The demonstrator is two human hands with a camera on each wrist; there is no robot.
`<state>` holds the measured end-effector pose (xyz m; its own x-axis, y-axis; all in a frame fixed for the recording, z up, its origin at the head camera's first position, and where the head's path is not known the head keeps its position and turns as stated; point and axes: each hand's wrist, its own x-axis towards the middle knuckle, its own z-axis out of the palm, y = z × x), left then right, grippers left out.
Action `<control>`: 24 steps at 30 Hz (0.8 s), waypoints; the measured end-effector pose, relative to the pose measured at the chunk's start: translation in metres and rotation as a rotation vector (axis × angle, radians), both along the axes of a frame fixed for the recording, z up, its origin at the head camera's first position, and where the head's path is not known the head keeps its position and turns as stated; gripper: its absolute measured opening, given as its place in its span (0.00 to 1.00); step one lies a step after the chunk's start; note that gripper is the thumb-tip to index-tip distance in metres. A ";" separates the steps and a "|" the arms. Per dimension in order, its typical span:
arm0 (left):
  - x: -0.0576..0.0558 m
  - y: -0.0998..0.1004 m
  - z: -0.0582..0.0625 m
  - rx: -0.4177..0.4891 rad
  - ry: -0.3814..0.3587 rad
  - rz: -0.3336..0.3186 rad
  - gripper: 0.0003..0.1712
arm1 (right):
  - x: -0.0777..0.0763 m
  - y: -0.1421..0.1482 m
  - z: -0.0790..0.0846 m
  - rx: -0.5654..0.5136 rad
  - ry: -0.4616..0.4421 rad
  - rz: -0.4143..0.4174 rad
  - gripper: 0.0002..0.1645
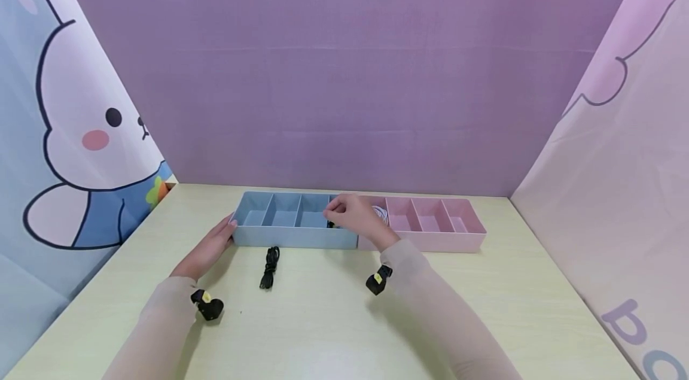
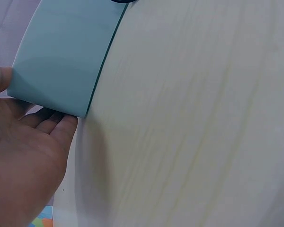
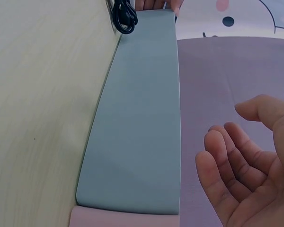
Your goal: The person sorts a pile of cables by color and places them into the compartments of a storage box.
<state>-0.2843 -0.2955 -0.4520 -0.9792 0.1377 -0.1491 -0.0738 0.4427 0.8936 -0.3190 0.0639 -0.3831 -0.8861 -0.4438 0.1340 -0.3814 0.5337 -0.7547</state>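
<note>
A light blue divided organizer box (image 1: 296, 237) stands on the table, its right end against a pink one (image 1: 425, 241). At the blue box's left end, my left hand (image 1: 211, 246) holds the corner. In the left wrist view, the thumb lies at the front wall's edge and the fingers at the end wall. My right hand (image 1: 355, 218) is over the blue box's rightmost compartment, fingers loosely bent and thumb apart, with nothing visible between them. Something small and black (image 1: 331, 224) shows below it, mostly hidden. A tied black cable (image 1: 270, 267) lies in front of the blue box.
A coiled white cable (image 1: 381, 213) sits in the pink box's leftmost compartment, partly behind my right hand. Behind the boxes rises a purple cloth (image 1: 344, 81). Printed cloth panels border the table (image 1: 301, 332) on the left and right.
</note>
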 end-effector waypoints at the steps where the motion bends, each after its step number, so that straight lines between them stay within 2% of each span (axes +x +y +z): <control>1: 0.000 0.000 0.000 0.000 -0.001 0.001 0.43 | 0.001 -0.001 0.000 -0.004 -0.004 0.006 0.12; 4: 0.000 0.000 0.001 0.001 -0.005 0.002 0.43 | 0.002 -0.003 -0.002 -0.012 -0.014 0.018 0.14; 13: 0.000 0.001 0.002 -0.019 -0.019 0.004 0.44 | 0.007 -0.013 -0.006 -0.025 0.016 0.045 0.10; 24: -0.001 0.002 0.002 -0.016 -0.023 0.008 0.44 | 0.020 -0.028 -0.012 -0.002 0.013 0.093 0.09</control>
<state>-0.2849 -0.2937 -0.4501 -0.9766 0.1269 -0.1738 -0.0981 0.4563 0.8844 -0.2990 0.0360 -0.3951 -0.8391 -0.5239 0.1464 -0.4392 0.4936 -0.7507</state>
